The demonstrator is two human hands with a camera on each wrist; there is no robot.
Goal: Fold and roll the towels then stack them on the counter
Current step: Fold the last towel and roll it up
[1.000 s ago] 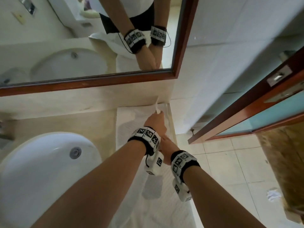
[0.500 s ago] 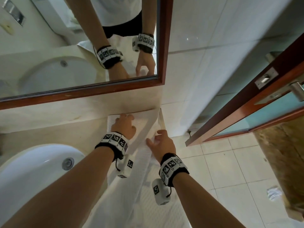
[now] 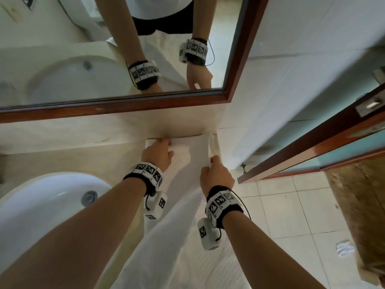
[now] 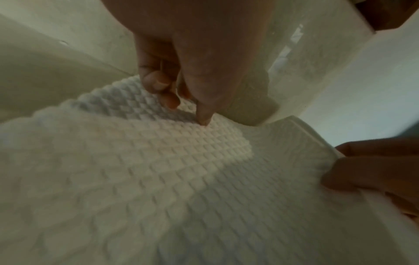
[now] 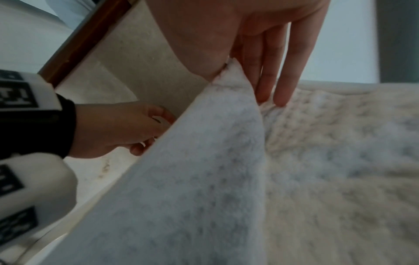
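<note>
White towel [image 3: 193, 152] spread on counter [image 3: 83, 157] beside sink [image 3: 41, 205], left hand [image 3: 157, 153] holding far corner, right hand [image 3: 215, 177] pinching right edge.

A white oval sink [image 3: 41, 207] sits below the wood-framed mirror [image 3: 116, 106], toward its left end. Right of the mirror come a pale tiled wall [image 3: 302, 49] and a wood-framed door [image 3: 291, 161], and below that a tiled floor [image 3: 291, 215] with 1 crumpled white scrap [image 3: 344, 249].

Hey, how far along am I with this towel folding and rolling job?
Early. Done: one white towel lies spread lengthwise on the counter beside the sink. In hand: the left hand holds its far left corner, and the right hand pinches the right edge, lifted, probably starting a fold. Still to do: folding, rolling, stacking; no rolled towel is in view.
</note>
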